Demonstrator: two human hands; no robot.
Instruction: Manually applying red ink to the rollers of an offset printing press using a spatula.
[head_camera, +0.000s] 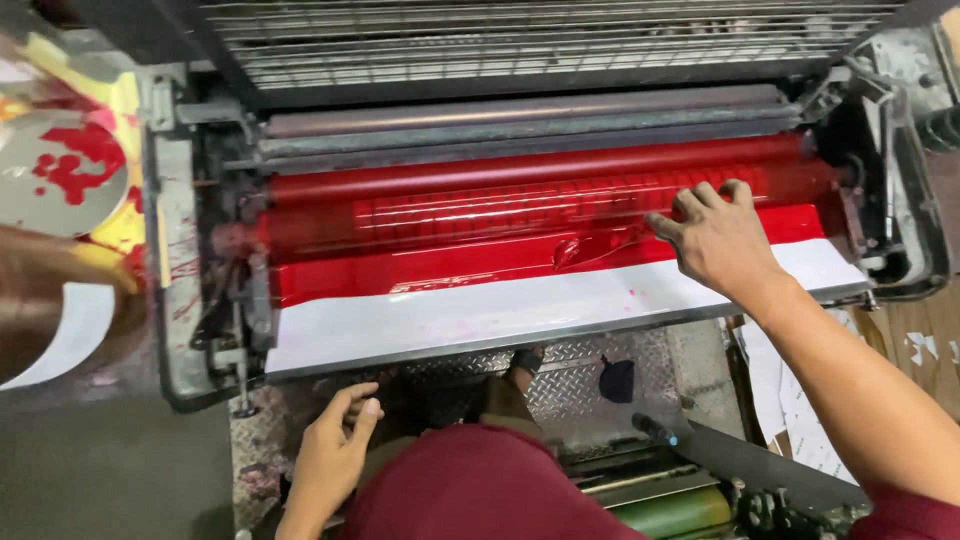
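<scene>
A printing press fills the view, with glossy red ink rollers (500, 190) running left to right and a red ink trough (420, 270) below them. A pale, ink-stained blade plate (450, 315) slopes toward me. My right hand (715, 235) reaches over the plate, palm down, fingers spread, fingertips on the red ink at the roller's right part. My left hand (335, 450) hangs low under the plate's front edge, fingers loosely curled, holding nothing. A maroon-clad knee (480, 490) sits between my arms.
A metal guard grille (540, 40) covers the top. A round lid smeared with red ink (60, 170) lies at the left. Diamond-tread step plate (580, 370) with a dark rag (617, 380) lies below. Loose white sheets (800, 410) and a green roller (675, 510) sit lower right.
</scene>
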